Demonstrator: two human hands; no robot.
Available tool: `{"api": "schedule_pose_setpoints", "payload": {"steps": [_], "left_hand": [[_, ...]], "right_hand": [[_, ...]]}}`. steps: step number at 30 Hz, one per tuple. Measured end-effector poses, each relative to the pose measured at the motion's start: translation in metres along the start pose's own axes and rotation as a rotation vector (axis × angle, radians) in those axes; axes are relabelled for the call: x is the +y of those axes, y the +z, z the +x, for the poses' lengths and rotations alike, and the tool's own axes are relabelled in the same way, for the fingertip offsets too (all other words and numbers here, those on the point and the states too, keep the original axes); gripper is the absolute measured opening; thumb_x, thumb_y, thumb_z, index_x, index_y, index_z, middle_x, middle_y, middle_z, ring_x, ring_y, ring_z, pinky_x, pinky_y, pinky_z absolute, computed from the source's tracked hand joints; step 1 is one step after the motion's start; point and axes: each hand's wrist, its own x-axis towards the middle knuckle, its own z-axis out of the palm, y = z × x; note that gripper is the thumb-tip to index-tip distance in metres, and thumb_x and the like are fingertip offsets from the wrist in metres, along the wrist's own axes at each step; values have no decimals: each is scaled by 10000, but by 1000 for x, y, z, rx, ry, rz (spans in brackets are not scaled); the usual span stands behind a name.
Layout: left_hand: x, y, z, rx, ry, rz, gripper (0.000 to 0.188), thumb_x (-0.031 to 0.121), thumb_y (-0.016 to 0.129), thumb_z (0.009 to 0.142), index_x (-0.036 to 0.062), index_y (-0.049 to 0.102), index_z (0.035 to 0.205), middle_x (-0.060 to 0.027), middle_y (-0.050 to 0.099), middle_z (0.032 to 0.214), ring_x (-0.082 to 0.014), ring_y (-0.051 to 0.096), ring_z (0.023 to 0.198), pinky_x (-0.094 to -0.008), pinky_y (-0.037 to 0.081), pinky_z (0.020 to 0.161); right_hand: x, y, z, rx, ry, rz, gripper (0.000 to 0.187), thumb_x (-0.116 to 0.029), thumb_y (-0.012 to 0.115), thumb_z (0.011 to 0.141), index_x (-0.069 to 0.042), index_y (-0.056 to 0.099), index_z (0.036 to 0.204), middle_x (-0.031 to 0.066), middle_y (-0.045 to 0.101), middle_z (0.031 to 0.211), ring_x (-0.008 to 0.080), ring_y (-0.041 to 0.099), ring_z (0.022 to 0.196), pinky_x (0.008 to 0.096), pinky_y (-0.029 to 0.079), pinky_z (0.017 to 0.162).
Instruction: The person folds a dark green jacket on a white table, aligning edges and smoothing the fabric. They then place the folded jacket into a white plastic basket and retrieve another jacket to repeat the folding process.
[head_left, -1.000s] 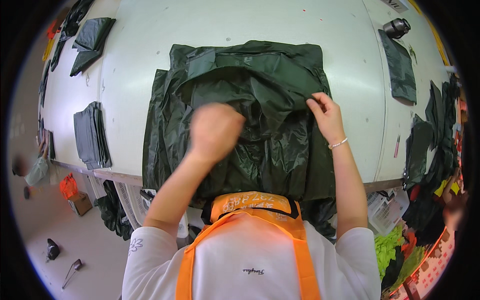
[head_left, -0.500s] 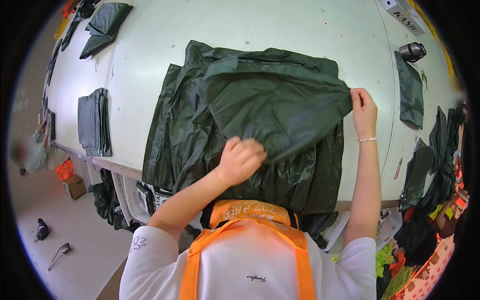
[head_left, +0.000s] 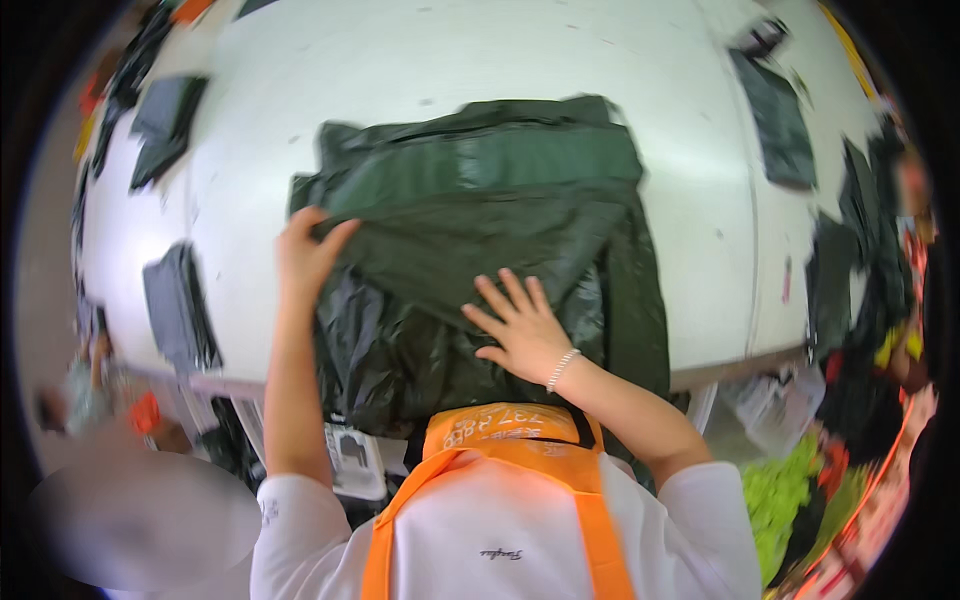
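Note:
A dark green, slightly shiny sheet-fabric garment (head_left: 540, 160) lies spread on the table in front of me, its near part reaching down to my waist. A smoother folded layer crosses its upper part, and the near part is wrinkled. At the left end of that layer, my left hand (head_left: 308, 255) has its thumb and bent fingers closed on the fabric edge. My right hand (head_left: 525, 330) rests palm down on the middle of the garment with its fingers spread.
Folded dark green pieces (head_left: 178, 305) lie on the white table (head_left: 690, 120) at left, with another stack (head_left: 168, 125) beyond. At right are a folded piece (head_left: 775, 120), a metal flask (head_left: 762, 38) and more dark fabric (head_left: 832, 285). A person (head_left: 85, 385) is at far left; bright green fabric (head_left: 775, 500) lies lower right.
My left hand has moved left and away from me to the garment's left side. My right hand has let go of the right corner and come inward. The raised layer now lies flatter.

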Motion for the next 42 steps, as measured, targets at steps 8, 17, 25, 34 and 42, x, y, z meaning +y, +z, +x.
{"api": "schedule_pose_setpoints", "payload": {"steps": [8, 17, 25, 34, 42], "left_hand": [[18, 45, -22, 181, 276, 418, 415, 268, 693, 784, 79, 596, 1141, -103, 549, 1238, -305, 459, 1202, -460, 318, 1016], [104, 108, 31, -56, 310, 228, 545, 386, 739, 710, 64, 598, 1126, -116, 637, 1008, -302, 575, 967, -453, 353, 957], [96, 120, 11, 112, 202, 143, 340, 320, 794, 639, 112, 674, 879, -13, 556, 767, -225, 553, 862, -366, 368, 888], [110, 85, -9, 124, 358, 72, 189, 105, 742, 651, 111, 569, 727, 16, 545, 734, -200, 540, 763, -354, 360, 812], [104, 80, -28, 358, 451, -30, 233, 55, 708, 596, 130, 520, 712, 35, 568, 756, -178, 536, 737, -346, 345, 782]], "right_hand": [[104, -88, -25, 399, 292, 986, 303, -262, 502, 948, -62, 618, 1143, 72, 645, 1115, 145, 616, 983, 312, 471, 908], [514, -36, -419, 661, 1446, -296, 353, -225, 523, 881, 9, 585, 1138, 237, 636, 1025, 352, 621, 911, 411, 491, 788], [508, -45, -329, 809, 1212, -324, 374, -249, 593, 886, 40, 571, 1122, 207, 599, 1096, 296, 601, 953, 369, 476, 842], [153, -140, 47, 527, 333, 340, 145, -73, 618, 858, -60, 678, 990, 43, 632, 828, 117, 577, 737, 240, 465, 670], [70, -108, 136, -51, 61, 683, 159, -150, 716, 771, -17, 681, 850, 83, 617, 728, 157, 556, 626, 283, 461, 604]]}}
